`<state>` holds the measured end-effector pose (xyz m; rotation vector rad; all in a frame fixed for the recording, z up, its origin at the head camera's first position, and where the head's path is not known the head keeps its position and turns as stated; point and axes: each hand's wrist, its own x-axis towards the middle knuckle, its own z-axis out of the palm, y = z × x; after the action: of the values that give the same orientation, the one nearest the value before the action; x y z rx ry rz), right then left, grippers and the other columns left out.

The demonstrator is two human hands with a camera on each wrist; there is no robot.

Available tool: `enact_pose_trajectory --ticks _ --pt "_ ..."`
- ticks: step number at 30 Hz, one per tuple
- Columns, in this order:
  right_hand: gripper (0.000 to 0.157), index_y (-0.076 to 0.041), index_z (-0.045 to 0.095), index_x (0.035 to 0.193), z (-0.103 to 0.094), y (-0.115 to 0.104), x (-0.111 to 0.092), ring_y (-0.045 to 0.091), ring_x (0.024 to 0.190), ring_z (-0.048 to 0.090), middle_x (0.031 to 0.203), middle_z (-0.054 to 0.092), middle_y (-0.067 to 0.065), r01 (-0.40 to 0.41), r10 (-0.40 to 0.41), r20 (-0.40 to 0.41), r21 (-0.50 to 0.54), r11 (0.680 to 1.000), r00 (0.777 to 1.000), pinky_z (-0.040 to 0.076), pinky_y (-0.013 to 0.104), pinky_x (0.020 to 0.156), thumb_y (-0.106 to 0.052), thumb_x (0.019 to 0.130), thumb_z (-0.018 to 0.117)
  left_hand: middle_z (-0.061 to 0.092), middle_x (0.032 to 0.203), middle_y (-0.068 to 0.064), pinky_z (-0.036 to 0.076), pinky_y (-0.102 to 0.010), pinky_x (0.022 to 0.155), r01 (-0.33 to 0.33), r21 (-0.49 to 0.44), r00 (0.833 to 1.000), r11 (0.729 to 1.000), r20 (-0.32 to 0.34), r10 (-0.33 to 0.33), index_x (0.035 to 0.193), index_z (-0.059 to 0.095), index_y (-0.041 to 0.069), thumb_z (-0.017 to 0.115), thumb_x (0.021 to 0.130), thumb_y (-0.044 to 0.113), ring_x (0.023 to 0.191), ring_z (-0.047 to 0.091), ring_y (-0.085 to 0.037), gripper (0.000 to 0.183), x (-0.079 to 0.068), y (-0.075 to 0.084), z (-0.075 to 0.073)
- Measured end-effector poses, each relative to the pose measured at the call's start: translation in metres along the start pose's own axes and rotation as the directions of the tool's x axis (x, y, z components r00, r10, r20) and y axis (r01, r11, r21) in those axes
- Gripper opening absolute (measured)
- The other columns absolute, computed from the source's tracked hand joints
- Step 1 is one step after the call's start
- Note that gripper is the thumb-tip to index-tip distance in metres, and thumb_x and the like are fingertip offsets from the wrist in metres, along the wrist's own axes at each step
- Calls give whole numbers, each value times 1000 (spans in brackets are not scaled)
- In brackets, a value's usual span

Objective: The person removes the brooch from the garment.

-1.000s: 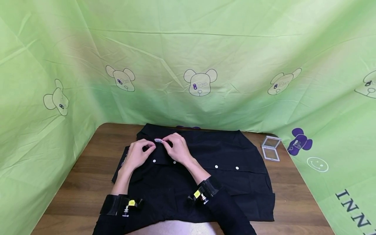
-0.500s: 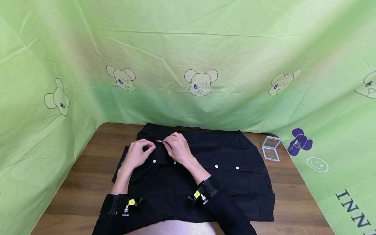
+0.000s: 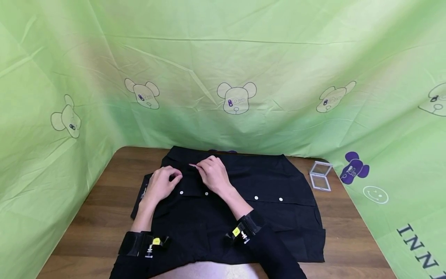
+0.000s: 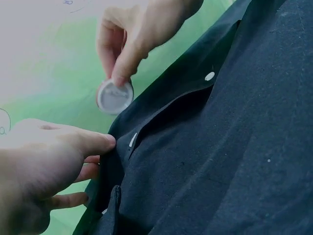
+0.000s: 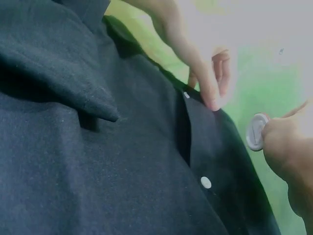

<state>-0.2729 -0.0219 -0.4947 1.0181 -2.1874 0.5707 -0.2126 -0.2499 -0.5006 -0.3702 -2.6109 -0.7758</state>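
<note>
While left hand (image 3: 161, 184) pinches shirt (image 3: 278, 178), right hand (image 3: 214, 175) pinches badge (image 4: 115, 99).

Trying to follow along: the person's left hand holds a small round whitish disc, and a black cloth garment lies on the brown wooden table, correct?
Not the left hand: the right hand holds the whitish disc, as the head and left wrist views show. The garment does lie on the table.

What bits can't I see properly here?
Badge in the right hand: front seems turned away in both wrist views, edge-on in the head view.
White marks beside the left arm: too small in the head view.
Big letters: cut off by the head view's right edge.
</note>
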Motion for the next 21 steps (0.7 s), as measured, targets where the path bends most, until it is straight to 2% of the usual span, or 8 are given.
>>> enact_pose_trajectory --ticks 7,13,16,21 --pt "8 -11 82 96 -15 3 -3 12 88 63 94 78 -4 -94 100 -40 127 987 994 53 31 78 -15 93 76 73 84 -3 53 -45 68 -82 89 996 993 -27 85 84 79 11 82 86 14 80 65 -25 5 -1 1 3" --pt "8 -9 82 95 -34 12 -12 12 87 65 92 78 -1 -136 157 -95 195 971 983 54 31 75 -13 91 77 73 83 -3 52 -46 66 -86 129 996 988 -23 89 84 79 10 84 84 15 79 65 -27 6 -1 5 2" --pt "7 -7 81 93 -43 19 -19 13 86 65 90 78 -1 -144 174 -116 226 963 978 54 31 75 -12 90 77 74 90 -5 53 -48 70 -78 143 997 987 -7 80 90 81 9 83 85 17 84 66 -29 10 0 8 2" --pt "7 -5 82 92 -57 31 -32 14 83 65 87 78 1 -153 201 -161 270 951 966 54 32 73 -11 90 77 72 112 -12 51 -54 83 -86 151 996 985 40 81 108 80 6 77 92 23 102 63 -34 23 4 18 4"
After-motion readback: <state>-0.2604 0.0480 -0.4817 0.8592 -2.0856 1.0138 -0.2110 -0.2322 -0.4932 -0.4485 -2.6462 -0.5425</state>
